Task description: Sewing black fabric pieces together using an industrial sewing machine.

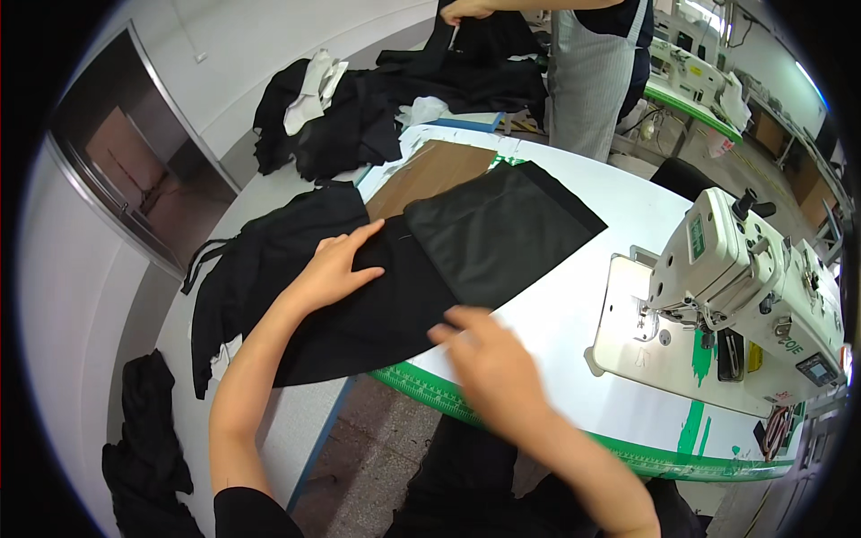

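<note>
A black cloth piece (368, 323) lies across the left part of the white table, its lower edge at the table's near rim. My left hand (336, 269) rests on it, thumb and index finger spread apart. Joined to or overlapping its right side is a darker, slightly shiny black panel (507, 233); which of the two, I cannot tell. Over the cloth's near right edge is my right hand (489, 359), smeared by motion, so its fingers do not show clearly. More black fabric (278, 233) with a thin strap lies bunched to the left.
At right stands a white sewing machine (726, 269). A brown board (430, 175) lies behind the cloth. Dark fabric heaps (350, 134) fill the back left. A person in a striped apron (592, 81) handles black cloth at the back. A green measuring tape (421, 390) lines the table's near edge.
</note>
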A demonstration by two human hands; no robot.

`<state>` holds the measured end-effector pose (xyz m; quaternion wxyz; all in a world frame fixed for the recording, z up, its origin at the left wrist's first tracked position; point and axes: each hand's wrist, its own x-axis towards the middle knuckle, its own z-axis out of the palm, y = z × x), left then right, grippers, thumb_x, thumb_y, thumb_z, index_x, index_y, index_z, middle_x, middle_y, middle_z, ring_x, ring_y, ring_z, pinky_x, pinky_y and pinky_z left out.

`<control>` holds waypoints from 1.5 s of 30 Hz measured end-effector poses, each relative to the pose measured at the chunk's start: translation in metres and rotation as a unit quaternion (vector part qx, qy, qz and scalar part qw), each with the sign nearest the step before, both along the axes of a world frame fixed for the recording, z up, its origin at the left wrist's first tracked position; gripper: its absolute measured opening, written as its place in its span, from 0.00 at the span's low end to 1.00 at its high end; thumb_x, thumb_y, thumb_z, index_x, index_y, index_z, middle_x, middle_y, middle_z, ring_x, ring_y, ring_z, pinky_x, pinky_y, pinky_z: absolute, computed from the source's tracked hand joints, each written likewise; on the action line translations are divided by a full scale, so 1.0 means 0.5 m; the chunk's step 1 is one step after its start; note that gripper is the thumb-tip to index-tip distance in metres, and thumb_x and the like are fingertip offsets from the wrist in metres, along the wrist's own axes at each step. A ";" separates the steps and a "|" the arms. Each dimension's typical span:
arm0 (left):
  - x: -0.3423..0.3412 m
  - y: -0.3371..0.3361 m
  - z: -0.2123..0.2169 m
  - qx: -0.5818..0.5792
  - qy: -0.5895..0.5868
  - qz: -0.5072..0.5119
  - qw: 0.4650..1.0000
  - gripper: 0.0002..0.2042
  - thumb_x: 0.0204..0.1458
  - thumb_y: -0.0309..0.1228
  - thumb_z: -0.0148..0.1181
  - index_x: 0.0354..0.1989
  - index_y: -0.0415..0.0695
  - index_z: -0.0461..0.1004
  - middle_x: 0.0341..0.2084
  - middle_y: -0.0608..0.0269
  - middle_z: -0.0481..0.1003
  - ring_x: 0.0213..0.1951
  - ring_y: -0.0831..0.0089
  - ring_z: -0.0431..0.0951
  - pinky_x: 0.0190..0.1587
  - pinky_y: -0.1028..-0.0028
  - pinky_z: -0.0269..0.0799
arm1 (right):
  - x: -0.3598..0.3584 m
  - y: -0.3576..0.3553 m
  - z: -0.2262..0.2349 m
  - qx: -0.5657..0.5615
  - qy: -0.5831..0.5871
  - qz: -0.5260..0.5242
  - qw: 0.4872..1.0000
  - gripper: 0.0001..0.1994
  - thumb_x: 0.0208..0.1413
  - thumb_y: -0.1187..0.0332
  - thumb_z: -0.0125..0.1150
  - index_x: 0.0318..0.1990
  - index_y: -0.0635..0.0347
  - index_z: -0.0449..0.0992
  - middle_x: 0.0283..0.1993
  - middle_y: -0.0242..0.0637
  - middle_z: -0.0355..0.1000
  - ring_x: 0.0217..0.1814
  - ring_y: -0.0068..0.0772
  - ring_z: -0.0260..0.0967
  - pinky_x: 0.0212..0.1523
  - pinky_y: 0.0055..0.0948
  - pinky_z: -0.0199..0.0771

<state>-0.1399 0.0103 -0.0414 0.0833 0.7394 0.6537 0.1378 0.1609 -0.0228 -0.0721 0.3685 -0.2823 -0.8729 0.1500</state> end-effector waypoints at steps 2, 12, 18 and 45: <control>0.018 -0.009 0.011 -0.010 0.009 -0.018 1.000 0.33 0.54 0.25 0.62 0.71 0.50 0.62 0.59 0.49 0.74 0.60 0.47 0.73 0.61 0.62 0.69 | -0.056 -0.048 -0.036 -0.020 0.012 0.063 0.998 0.19 0.55 0.69 0.64 0.55 0.60 0.76 0.60 0.44 0.71 0.59 0.45 0.71 0.54 0.40 0.74; 0.128 -0.064 0.096 -0.204 0.021 -0.139 0.969 0.28 0.55 0.39 0.66 0.66 0.53 0.71 0.46 0.47 0.81 0.47 0.50 0.81 0.51 0.61 0.76 | 0.020 -0.084 -0.059 -0.066 -0.026 0.075 0.995 0.13 0.45 0.74 0.64 0.41 0.53 0.77 0.40 0.32 0.70 0.42 0.37 0.70 0.38 0.34 0.72; 0.235 -0.027 0.048 0.076 0.018 -0.139 0.987 0.25 0.57 0.38 0.64 0.62 0.42 0.71 0.56 0.52 0.71 0.57 0.53 0.72 0.57 0.62 0.72 | 0.248 -0.113 -0.005 -0.189 0.024 0.027 0.981 0.18 0.45 0.78 0.65 0.45 0.51 0.78 0.52 0.30 0.77 0.45 0.38 0.77 0.42 0.32 0.79; 0.503 -0.022 -0.070 0.336 0.109 -0.442 0.825 0.10 0.48 0.26 0.61 0.39 0.42 0.80 0.32 0.68 0.76 0.34 0.77 0.77 0.30 0.79 0.65 | 0.342 -0.051 -0.030 -0.120 0.038 -0.279 0.952 0.09 0.50 0.67 0.72 0.37 0.57 0.79 0.36 0.34 0.70 0.40 0.40 0.70 0.38 0.36 0.68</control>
